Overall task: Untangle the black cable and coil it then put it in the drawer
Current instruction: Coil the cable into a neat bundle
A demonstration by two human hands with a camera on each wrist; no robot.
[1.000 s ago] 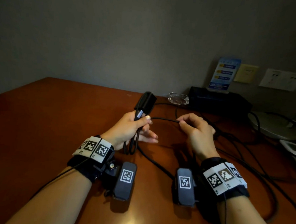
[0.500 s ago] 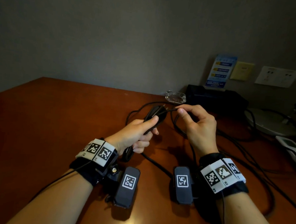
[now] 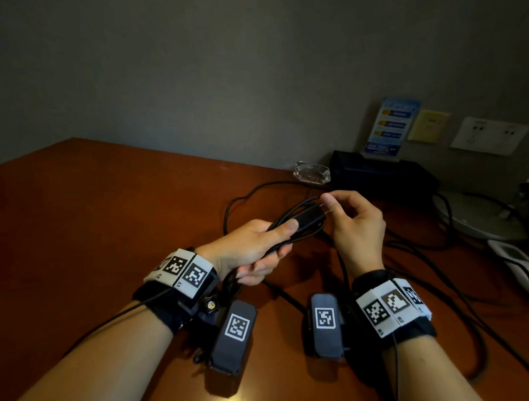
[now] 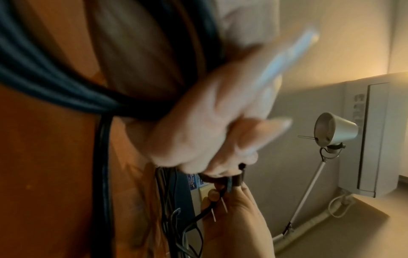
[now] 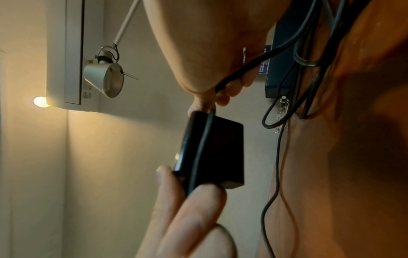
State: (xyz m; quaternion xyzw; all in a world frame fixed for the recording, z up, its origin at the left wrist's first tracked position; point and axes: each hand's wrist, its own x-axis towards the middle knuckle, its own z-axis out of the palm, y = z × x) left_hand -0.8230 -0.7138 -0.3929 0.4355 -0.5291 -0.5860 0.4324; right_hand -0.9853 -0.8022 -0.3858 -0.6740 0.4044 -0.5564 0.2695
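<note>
Coiling step under way, judged from the gathered loops. Left hand (image 3: 248, 251) is clamped on the bundled black cable (image 3: 286, 229) and its adapter block (image 3: 310, 217), held above the worktop (image 3: 102, 222); right hand (image 3: 355, 223) pinches one strand just at the block's pronged end (prongs show in the left wrist view). The tail of the cable runs down to the worktop. Next move, I judge: lay the pinched strand along the bundle and draw in the remaining slack. Obstacles: other cables (image 3: 437, 270) lie spread to the right, near a glass ashtray (image 3: 312, 172) and a black box (image 3: 381, 175); the tail could snag them. Drawer not in view.
</note>
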